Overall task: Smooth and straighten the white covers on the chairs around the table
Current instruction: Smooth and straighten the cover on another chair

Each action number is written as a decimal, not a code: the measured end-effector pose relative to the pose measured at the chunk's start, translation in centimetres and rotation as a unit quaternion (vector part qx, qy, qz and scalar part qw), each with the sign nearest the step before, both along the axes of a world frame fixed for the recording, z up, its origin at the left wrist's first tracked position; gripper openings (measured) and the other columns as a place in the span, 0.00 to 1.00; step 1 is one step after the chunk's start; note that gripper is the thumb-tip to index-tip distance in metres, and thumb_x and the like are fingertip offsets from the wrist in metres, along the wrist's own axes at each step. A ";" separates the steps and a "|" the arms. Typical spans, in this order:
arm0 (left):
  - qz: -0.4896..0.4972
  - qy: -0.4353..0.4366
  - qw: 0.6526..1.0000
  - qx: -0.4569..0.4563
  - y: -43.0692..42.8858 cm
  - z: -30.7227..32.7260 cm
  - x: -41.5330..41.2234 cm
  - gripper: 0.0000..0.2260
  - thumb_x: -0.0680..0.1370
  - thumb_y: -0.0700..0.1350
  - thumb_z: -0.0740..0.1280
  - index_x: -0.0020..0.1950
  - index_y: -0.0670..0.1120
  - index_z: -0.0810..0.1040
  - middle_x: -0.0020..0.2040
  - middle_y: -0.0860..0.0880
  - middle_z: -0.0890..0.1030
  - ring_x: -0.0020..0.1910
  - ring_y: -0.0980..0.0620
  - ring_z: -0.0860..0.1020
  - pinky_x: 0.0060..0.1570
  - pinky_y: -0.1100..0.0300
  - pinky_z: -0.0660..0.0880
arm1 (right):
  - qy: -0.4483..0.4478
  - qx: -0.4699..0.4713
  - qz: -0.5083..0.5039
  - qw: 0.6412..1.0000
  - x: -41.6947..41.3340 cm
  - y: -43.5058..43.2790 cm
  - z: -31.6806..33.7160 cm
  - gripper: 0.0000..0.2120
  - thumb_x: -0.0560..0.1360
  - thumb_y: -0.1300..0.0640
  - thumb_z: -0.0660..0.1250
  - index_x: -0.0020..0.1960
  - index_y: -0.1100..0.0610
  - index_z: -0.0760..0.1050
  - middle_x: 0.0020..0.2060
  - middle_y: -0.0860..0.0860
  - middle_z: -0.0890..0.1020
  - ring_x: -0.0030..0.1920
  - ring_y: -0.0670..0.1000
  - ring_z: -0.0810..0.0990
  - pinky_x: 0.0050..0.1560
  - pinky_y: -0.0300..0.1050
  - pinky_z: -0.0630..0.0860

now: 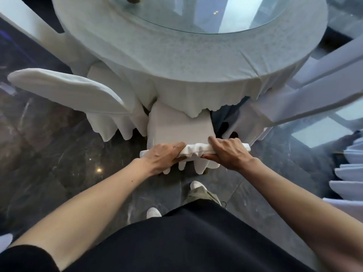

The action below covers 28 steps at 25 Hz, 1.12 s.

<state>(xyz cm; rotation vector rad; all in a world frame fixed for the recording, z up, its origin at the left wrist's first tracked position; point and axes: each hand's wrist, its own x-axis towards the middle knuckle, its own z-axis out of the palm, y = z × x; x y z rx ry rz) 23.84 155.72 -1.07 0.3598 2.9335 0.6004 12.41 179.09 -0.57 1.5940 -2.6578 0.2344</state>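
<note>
Directly below me stands a chair in a white cover (pixel 177 127), its seat pushed partly under the round table (pixel 176 61). Along the top edge of the chair's back the cover is bunched into wrinkles (pixel 196 151). My left hand (pixel 163 157) grips the left part of that top edge, fingers curled over the cloth. My right hand (pixel 228 153) grips the right part, fingers over the front and thumb behind. The cover's skirt hangs in folds below my hands.
A second covered chair (pixel 66 91) stands to the left, turned at an angle. Another covered chair (pixel 306 99) stands to the right. Stacked white covered chairs (pixel 347 173) line the far right. A glass turntable (pixel 206 14) sits on the tablecloth. The floor is dark marble.
</note>
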 end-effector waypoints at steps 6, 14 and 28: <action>-0.048 0.024 0.997 0.049 -6.1 0.2 7.4 0.18 0.78 0.57 0.61 0.61 0.45 0.74 0.48 0.47 0.79 0.44 0.46 0.78 0.41 0.50 0.75 | -0.003 0.001 -0.093 0.996 11.6 -4.3 0.2 0.27 0.74 0.31 0.53 0.48 0.56 0.66 0.30 0.52 0.80 0.24 0.59 0.76 0.26 0.43 0.59; -0.050 0.071 0.996 0.023 -8.4 -1.0 9.6 0.21 0.77 0.63 0.56 0.57 0.48 0.73 0.46 0.49 0.78 0.41 0.46 0.77 0.39 0.55 0.71 | -0.033 -0.042 -0.132 0.990 15.1 -2.6 -0.6 0.26 0.77 0.34 0.52 0.49 0.58 0.70 0.36 0.51 0.79 0.30 0.58 0.77 0.26 0.45 0.64; -0.063 0.180 0.982 0.005 -4.5 -0.5 8.9 0.21 0.75 0.64 0.60 0.55 0.48 0.76 0.45 0.50 0.82 0.37 0.48 0.80 0.31 0.57 0.73 | -0.022 -0.073 -0.111 0.991 14.9 -3.3 -1.2 0.24 0.77 0.36 0.53 0.56 0.55 0.72 0.42 0.50 0.81 0.38 0.56 0.80 0.28 0.49 0.72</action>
